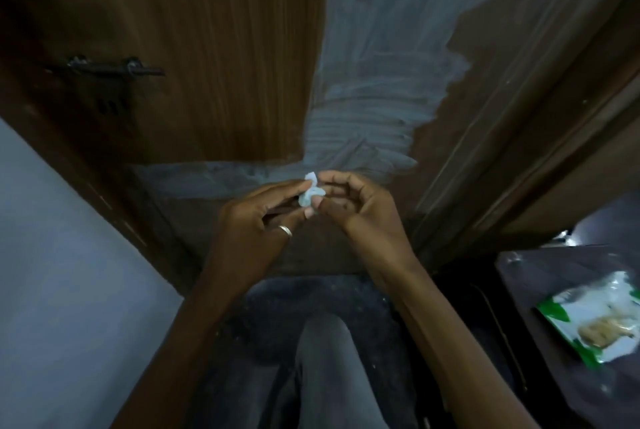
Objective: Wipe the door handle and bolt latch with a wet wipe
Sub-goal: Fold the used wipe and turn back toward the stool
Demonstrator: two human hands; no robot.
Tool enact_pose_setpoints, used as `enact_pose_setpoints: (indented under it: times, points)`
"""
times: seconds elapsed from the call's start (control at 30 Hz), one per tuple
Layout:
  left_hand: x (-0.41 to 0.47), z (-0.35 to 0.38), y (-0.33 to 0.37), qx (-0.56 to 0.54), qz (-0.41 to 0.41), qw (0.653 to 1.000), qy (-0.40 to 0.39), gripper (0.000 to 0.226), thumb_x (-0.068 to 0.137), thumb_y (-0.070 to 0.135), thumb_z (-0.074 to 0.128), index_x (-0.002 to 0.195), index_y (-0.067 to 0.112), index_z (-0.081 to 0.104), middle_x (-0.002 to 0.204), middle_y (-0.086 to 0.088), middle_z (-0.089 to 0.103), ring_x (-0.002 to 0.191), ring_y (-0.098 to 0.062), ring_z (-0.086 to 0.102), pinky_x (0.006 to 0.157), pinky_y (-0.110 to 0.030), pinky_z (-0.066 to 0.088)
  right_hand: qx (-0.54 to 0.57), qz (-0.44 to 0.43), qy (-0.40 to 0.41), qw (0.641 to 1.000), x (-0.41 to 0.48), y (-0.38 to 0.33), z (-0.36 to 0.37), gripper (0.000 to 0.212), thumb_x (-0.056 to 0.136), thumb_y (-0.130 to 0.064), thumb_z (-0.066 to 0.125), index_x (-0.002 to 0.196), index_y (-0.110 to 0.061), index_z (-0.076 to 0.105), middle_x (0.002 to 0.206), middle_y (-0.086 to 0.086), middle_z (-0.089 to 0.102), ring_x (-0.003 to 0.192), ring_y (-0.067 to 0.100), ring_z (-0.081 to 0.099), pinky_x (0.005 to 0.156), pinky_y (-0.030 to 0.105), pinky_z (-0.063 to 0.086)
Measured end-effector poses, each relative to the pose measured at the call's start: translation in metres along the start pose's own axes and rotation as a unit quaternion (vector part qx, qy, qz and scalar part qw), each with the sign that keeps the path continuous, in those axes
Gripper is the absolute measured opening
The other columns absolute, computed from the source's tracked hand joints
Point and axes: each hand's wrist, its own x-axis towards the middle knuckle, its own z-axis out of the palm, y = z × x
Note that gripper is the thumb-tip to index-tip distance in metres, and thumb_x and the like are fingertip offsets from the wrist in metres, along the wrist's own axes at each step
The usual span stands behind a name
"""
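White and crumpled small, the wet wipe (310, 193) sits pinched between the fingers of the left hand (258, 226) and the right hand (353, 207), both sets closed on it, held low in front of the door. The bolt latch (116, 66) lies well up and to the left of the hands, its dark rod running crosswise on the brown wooden door (214, 58); the left hand is nearer. No door handle shows clearly. A green-and-white packet (594, 321) lies on the dark counter (540, 276) at right.

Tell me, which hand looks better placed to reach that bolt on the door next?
Probably the left hand. The bolt latch sits up on the door to the left, on that hand's side. Both it and the right hand pinch the small wet wipe, so either could carry it.
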Motion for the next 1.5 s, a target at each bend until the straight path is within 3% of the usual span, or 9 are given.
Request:
enact_pose_setpoints:
  times: [0.1,0.4,0.53,0.63,0.97,1.07,1.23,1.37,1.5]
  points:
    - [0.015,-0.015,0.043,-0.045,-0.062,0.996,-0.05,0.037,0.086,0.02,0.07,0.123,0.022,0.065,0.124,0.01,0.066,0.114,0.009,0.059,0.099,-0.009,0.043,-0.027,-0.006,-0.03,0.999,-0.006,-0.038,-0.009,0.031,0.091,-0.015,0.072,0.122,-0.021,0.07,0.112,-0.001,0.075,0.107,0.017,0.07,0.1,0.05,0.053]
    - [0.05,-0.099,0.188,-0.055,-0.154,0.986,-0.01,0.024,0.085,0.009,0.074,0.108,0.017,0.074,0.103,0.014,0.073,0.095,0.003,0.069,0.087,-0.018,0.054,-0.131,-0.032,-0.018,0.991,-0.054,-0.2,-0.014,0.037,0.087,-0.018,0.077,0.123,-0.02,0.071,0.116,-0.001,0.071,0.102,0.008,0.071,0.092,0.037,0.059]
    - [0.022,-0.126,0.242,-0.041,-0.178,0.983,-0.031,0.025,0.088,0.015,0.072,0.111,0.025,0.071,0.104,0.025,0.067,0.097,0.015,0.063,0.087,-0.003,0.045,-0.152,-0.03,0.008,0.988,-0.109,-0.237,-0.009,0.029,0.088,-0.021,0.076,0.116,-0.024,0.073,0.108,-0.002,0.073,0.095,0.005,0.071,0.086,0.034,0.06]
    - [-0.013,-0.131,0.269,-0.059,-0.208,0.975,-0.047,0.024,0.09,0.02,0.071,0.112,0.027,0.072,0.102,0.028,0.066,0.096,0.017,0.062,0.084,-0.001,0.043,-0.177,-0.036,0.021,0.983,-0.154,-0.242,-0.01,0.028,0.089,-0.019,0.076,0.112,-0.032,0.07,0.107,-0.003,0.074,0.093,0.004,0.071,0.084,0.031,0.06]
    - [-0.106,-0.112,0.351,-0.081,-0.198,0.972,-0.092,0.023,0.091,0.016,0.069,0.113,0.021,0.074,0.102,0.019,0.07,0.094,0.017,0.062,0.081,-0.001,0.043,-0.227,-0.014,0.08,0.97,-0.284,-0.257,-0.056,0.025,0.09,-0.016,0.076,0.115,-0.016,0.075,0.109,-0.001,0.072,0.091,0.001,0.07,0.08,0.017,0.056]
    - [-0.128,-0.089,0.367,-0.066,-0.188,0.974,-0.108,0.024,0.091,0.015,0.069,0.114,0.02,0.073,0.106,0.015,0.071,0.095,0.018,0.061,0.084,-0.002,0.043,-0.262,-0.023,0.094,0.96,-0.31,-0.25,-0.075,0.024,0.091,-0.016,0.074,0.115,-0.014,0.075,0.108,0.001,0.073,0.091,0.003,0.069,0.079,0.012,0.052]
    - [-0.173,-0.04,0.398,-0.022,-0.167,0.977,-0.13,0.027,0.088,0.011,0.07,0.114,0.019,0.074,0.111,0.008,0.074,0.101,0.005,0.065,0.09,-0.01,0.048,-0.29,-0.027,0.113,0.95,-0.363,-0.232,-0.123,0.022,0.088,-0.014,0.076,0.11,-0.012,0.076,0.103,0.003,0.075,0.093,0.011,0.069,0.082,0.026,0.055]
    - [-0.213,0.014,0.436,-0.001,-0.153,0.976,-0.156,0.028,0.089,0.011,0.069,0.115,0.019,0.073,0.112,0.01,0.073,0.103,0.002,0.065,0.089,-0.01,0.048,-0.281,-0.002,0.121,0.952,-0.417,-0.217,-0.182,0.024,0.089,-0.011,0.074,0.113,-0.011,0.074,0.105,0.002,0.073,0.09,0.006,0.065,0.078,0.005,0.045]
    - [-0.258,0.073,0.482,0.027,-0.149,0.971,-0.183,0.027,0.089,0.01,0.069,0.113,0.02,0.074,0.11,0.009,0.073,0.098,0.004,0.064,0.085,-0.006,0.046,-0.268,0.003,0.105,0.958,-0.474,-0.194,-0.254,0.022,0.09,-0.011,0.073,0.113,-0.013,0.074,0.106,0.003,0.072,0.093,0.008,0.065,0.081,0.007,0.046]
